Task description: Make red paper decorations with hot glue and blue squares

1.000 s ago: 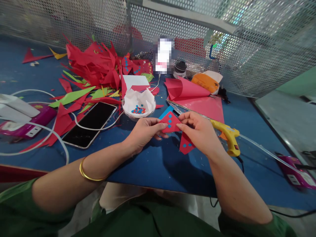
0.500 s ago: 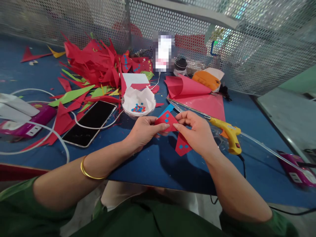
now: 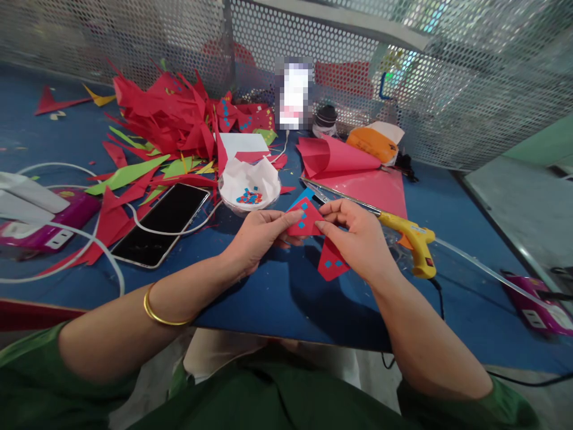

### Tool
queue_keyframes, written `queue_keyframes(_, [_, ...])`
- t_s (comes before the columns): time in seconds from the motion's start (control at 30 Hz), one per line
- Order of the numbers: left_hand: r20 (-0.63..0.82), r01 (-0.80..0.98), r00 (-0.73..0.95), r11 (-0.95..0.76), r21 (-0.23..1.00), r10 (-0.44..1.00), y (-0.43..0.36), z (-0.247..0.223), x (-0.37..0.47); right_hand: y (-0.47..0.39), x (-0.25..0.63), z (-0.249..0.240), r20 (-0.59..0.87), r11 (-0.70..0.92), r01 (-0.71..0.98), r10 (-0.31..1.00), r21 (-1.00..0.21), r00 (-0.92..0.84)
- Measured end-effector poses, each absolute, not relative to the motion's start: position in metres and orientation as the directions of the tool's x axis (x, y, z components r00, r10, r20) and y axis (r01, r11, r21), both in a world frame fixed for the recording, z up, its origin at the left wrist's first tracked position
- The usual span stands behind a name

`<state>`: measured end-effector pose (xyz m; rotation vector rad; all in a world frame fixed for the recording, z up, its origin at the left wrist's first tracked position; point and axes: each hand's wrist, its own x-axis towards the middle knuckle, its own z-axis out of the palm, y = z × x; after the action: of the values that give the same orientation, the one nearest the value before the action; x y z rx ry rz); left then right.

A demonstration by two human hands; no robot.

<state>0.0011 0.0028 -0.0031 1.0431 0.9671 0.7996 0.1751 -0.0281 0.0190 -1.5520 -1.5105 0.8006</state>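
Note:
Between my hands is a red paper piece (image 3: 310,222) dotted with small blue squares, its lower part hanging down to the right under my right hand. My left hand (image 3: 264,239) pinches its left side, the thumb lying on the paper beside the squares. The fingers of my right hand (image 3: 353,233) are closed on its right edge. A blue paper strip (image 3: 304,196) sticks out behind its top. Just beyond my left hand stands a bowl (image 3: 231,202) lined with white paper, holding small blue and red bits.
A yellow glue gun (image 3: 414,239) lies right of my right hand, near scissors (image 3: 320,194) and red sheets (image 3: 376,185). Left are a dark phone (image 3: 163,224), white cables and a heap of red paper cutouts (image 3: 165,113). A lit phone (image 3: 294,92) leans against the perforated metal screen.
My left thumb has shifted up along the red paper piece, and another blue square shows on it. My right hand keeps its hold.

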Motion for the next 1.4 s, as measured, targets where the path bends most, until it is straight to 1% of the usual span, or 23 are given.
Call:
queue_keyframes(0.13, [-0.264,-0.050,0.356,0.301,0.952,0.896,0.0026,-0.0051,0.0015,-0.0293,0.1739,0.0169,0.103,0.058,0.498,0.993,-0.865,0.064])
queue_keyframes(0.23, [-0.263,-0.054,0.336,0.298,0.953,0.904,0.0026,-0.0055,0.0020,-0.0297,0.1735,0.0163,0.103,0.065,0.497,0.993,-0.865,0.050])
queue_keyframes(0.47, [-0.258,-0.070,0.349,0.299,0.952,0.901,0.0026,-0.0037,0.0016,-0.0290,0.1747,0.0193,0.094,0.046,0.477,0.993,-0.878,0.077])
queue_keyframes(0.67, [-0.271,-0.055,0.353,0.308,0.950,0.896,0.0025,-0.0059,0.0016,-0.0293,0.1757,0.0162,0.120,0.073,0.513,0.991,-0.856,0.059])
queue_keyframes(0.83, [-0.280,-0.069,0.361,0.325,0.943,0.890,0.0026,-0.0023,0.0031,-0.0292,0.1781,0.0179,0.159,0.077,0.576,0.983,-0.814,0.093])
queue_keyframes(1.03, [-0.290,-0.087,0.312,0.331,0.940,0.905,0.0028,-0.0031,0.0036,-0.0322,0.1756,0.0175,0.159,0.120,0.619,0.987,-0.776,0.008])
queue_keyframes(1.13, [-0.275,-0.101,0.305,0.318,0.943,0.912,0.0027,-0.0049,0.0039,-0.0326,0.1748,0.0175,0.167,0.132,0.630,0.986,-0.765,-0.004])
queue_keyframes(1.27, [-0.297,-0.082,0.343,0.344,0.935,0.891,0.0030,-0.0058,0.0034,-0.0313,0.1771,0.0192,0.160,0.107,0.611,0.987,-0.784,0.032])
queue_keyframes(1.4, [-0.316,-0.045,0.386,0.359,0.932,0.867,0.0038,-0.0063,0.0022,-0.0306,0.1805,0.0213,0.166,0.102,0.624,0.985,-0.774,0.044])
